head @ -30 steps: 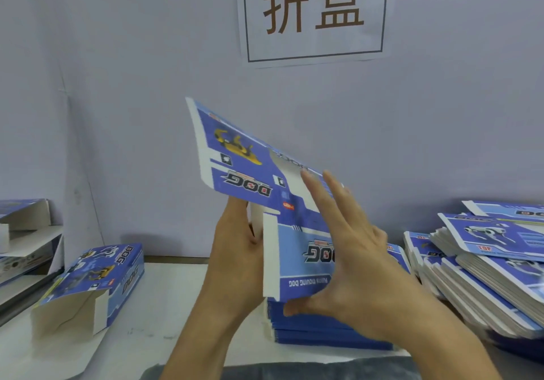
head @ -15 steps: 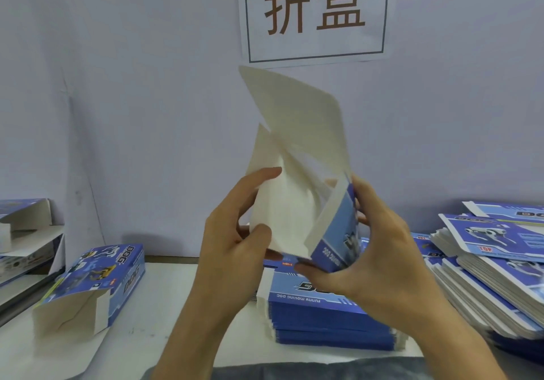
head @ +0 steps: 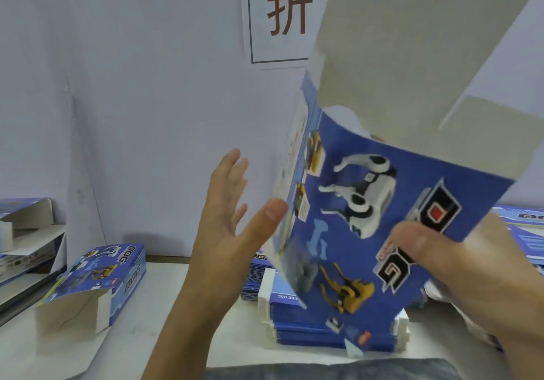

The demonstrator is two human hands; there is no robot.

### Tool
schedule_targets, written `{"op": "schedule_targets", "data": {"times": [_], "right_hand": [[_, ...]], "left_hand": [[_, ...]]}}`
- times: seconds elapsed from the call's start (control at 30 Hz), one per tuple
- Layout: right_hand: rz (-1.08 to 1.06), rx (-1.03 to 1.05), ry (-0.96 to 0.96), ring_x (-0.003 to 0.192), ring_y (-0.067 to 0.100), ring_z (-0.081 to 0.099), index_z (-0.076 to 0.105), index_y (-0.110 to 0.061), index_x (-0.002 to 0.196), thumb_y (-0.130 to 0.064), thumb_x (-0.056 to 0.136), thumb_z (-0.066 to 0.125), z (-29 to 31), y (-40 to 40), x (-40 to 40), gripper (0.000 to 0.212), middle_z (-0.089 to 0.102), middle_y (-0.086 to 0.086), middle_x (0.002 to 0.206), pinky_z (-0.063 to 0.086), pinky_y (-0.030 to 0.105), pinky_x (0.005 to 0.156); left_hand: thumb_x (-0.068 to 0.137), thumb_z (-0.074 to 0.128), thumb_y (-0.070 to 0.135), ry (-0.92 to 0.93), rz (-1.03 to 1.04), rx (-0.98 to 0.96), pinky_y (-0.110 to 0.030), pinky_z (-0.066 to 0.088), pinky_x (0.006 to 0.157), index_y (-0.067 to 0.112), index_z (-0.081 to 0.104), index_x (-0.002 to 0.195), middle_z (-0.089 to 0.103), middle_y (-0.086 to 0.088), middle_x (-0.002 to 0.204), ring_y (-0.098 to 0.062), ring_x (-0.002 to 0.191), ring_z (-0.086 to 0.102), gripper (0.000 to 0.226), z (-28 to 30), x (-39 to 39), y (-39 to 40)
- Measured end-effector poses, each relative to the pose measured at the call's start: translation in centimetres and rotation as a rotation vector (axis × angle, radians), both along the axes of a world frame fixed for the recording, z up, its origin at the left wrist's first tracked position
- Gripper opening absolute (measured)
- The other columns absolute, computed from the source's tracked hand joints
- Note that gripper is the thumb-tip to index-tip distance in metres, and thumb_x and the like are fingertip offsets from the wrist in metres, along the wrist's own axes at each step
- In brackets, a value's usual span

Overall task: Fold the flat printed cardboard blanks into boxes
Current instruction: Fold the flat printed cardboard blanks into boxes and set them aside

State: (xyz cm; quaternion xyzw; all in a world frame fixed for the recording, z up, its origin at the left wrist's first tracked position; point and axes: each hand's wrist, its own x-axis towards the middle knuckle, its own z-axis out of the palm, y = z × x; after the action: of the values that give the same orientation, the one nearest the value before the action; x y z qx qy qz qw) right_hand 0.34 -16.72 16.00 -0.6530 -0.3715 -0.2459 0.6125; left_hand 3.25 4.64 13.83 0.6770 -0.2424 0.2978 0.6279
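Observation:
A blue printed box [head: 365, 220] with robot-dog pictures is held up in front of me, squared open, its grey inner flap standing up toward the top right. My right hand [head: 471, 276] grips its right side, thumb pressed on the printed front face. My left hand [head: 232, 220] is beside the box's left edge with fingers straight and spread; its thumb tip touches that edge. Under the box lies a stack of flat blue blanks [head: 297, 320] on the table.
A folded box [head: 97, 282] with an open end lies on the white table at the left. More boxes sit on a shelf [head: 26, 238] at the far left. Another pile of blanks [head: 524, 226] is at the right. A sign [head: 282, 17] hangs on the wall.
The box has been turned so its printed front faces me and raised closer to the camera. My left hand has let go of it and opened beside it.

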Motion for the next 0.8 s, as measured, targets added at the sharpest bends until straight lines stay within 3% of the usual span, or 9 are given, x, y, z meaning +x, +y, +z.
{"op": "schedule_targets", "data": {"times": [0.23, 0.4, 0.47, 0.57, 0.63, 0.67, 0.7, 0.73, 0.8], "right_hand": [[0.061, 0.010, 0.262, 0.094, 0.022, 0.075, 0.073, -0.043, 0.101, -0.079, 0.045, 0.081, -1.4, -0.3, 2.2, 0.067, 0.077, -0.001, 0.104, 0.060, 0.045, 0.081], [0.130, 0.155, 0.455, 0.088, 0.024, 0.076, 0.075, -0.035, 0.103, -0.068, 0.049, 0.086, -1.5, 0.6, 1.8, 0.065, 0.078, 0.005, 0.101, 0.061, 0.033, 0.070], [0.093, 0.104, 0.529, 0.072, 0.011, 0.075, 0.070, -0.016, 0.116, -0.045, 0.075, 0.080, -1.3, 1.1, 2.1, 0.051, 0.077, 0.010, 0.080, 0.059, 0.037, 0.079], [0.004, 0.197, 0.541, 0.032, -0.009, 0.049, 0.050, 0.022, 0.114, 0.002, 0.105, 0.031, -1.2, 0.1, 3.5, 0.029, 0.036, 0.003, 0.020, 0.048, 0.016, 0.080], [-0.150, 0.288, 0.553, 0.059, -0.004, 0.067, 0.053, 0.010, 0.106, 0.001, 0.107, 0.020, -0.7, 0.5, 4.4, 0.035, 0.055, 0.040, 0.049, 0.040, 0.021, 0.092], [-0.182, 0.330, 0.544, 0.104, 0.010, 0.068, 0.049, 0.013, 0.123, 0.001, 0.107, 0.019, -0.8, 0.2, 4.9, 0.036, 0.057, 0.053, 0.098, 0.030, 0.029, 0.104], [-0.196, 0.356, 0.528, 0.133, 0.025, 0.050, 0.041, 0.016, 0.135, 0.000, 0.107, 0.020, -1.2, 0.3, 5.0, 0.038, 0.050, 0.041, 0.131, 0.022, 0.034, 0.109], [-0.161, 0.338, 0.526, 0.140, 0.035, 0.038, 0.042, 0.018, 0.133, 0.000, 0.107, 0.021, -1.1, 0.5, 4.9, 0.038, 0.050, 0.031, 0.131, 0.021, 0.035, 0.109], [-0.057, 0.163, 0.488, 0.118, 0.042, 0.052, 0.055, 0.007, 0.092, -0.003, 0.107, 0.028, -2.0, 1.7, 4.7, 0.033, 0.053, 0.018, 0.086, 0.034, 0.034, 0.107]], "left_hand": [[0.054, 0.070, 0.065, 0.082, -0.113, 0.134, -0.002, 0.047, 0.072, 0.043, 0.040, 0.140, 0.058, 0.044, 0.110, 0.016, 0.106, 0.058, 0.093, -0.5, 0.2, -1.1], [0.068, 0.067, 0.063, 0.122, -0.173, 0.147, -0.009, 0.052, 0.076, 0.038, 0.050, 0.135, 0.068, 0.029, 0.112, 0.004, 0.102, 0.067, 0.074, -0.8, 0.5, -1.4], [0.075, 0.067, 0.065, 0.153, -0.150, 0.151, -0.009, 0.053, 0.075, 0.041, 0.055, 0.127, 0.070, 0.027, 0.110, 0.003, 0.100, 0.068, 0.059, -0.8, 0.5, -1.5], [0.072, 0.063, 0.070, 0.199, 0.005, 0.116, -0.005, 0.050, 0.068, 0.044, 0.059, 0.113, 0.068, 0.034, 0.102, 0.011, 0.094, 0.065, 0.049, -1.1, 1.0, -1.2], [0.066, 0.058, 0.069, 0.231, 0.159, 0.087, -0.006, 0.049, 0.066, 0.043, 0.058, 0.113, 0.069, 0.025, 0.100, 0.009, 0.091, 0.065, 0.053, -1.3, 1.6, -0.6], [0.066, 0.057, 0.069, 0.251, 0.181, 0.078, -0.006, 0.048, 0.065, 0.043, 0.057, 0.113, 0.067, 0.025, 0.103, 0.009, 0.090, 0.065, 0.053, -1.4, 1.8, -0.4], [0.069, 0.057, 0.069, 0.265, 0.154, 0.077, -0.005, 0.048, 0.064, 0.045, 0.059, 0.109, 0.068, 0.024, 0.104, 0.011, 0.090, 0.065, 0.047, -1.5, 1.8, -0.4], [0.075, 0.058, 0.069, 0.265, 0.089, 0.070, -0.005, 0.048, 0.065, 0.047, 0.063, 0.104, 0.070, 0.024, 0.102, 0.011, 0.090, 0.065, 0.037, -1.6, 1.7, -0.5], [0.088, 0.056, 0.066, 0.253, -0.049, 0.058, -0.010, 0.052, 0.071, 0.038, 0.070, 0.104, 0.075, 0.016, 0.102, 0.001, 0.093, 0.071, 0.035, -1.9, 1.6, -0.9]]}}
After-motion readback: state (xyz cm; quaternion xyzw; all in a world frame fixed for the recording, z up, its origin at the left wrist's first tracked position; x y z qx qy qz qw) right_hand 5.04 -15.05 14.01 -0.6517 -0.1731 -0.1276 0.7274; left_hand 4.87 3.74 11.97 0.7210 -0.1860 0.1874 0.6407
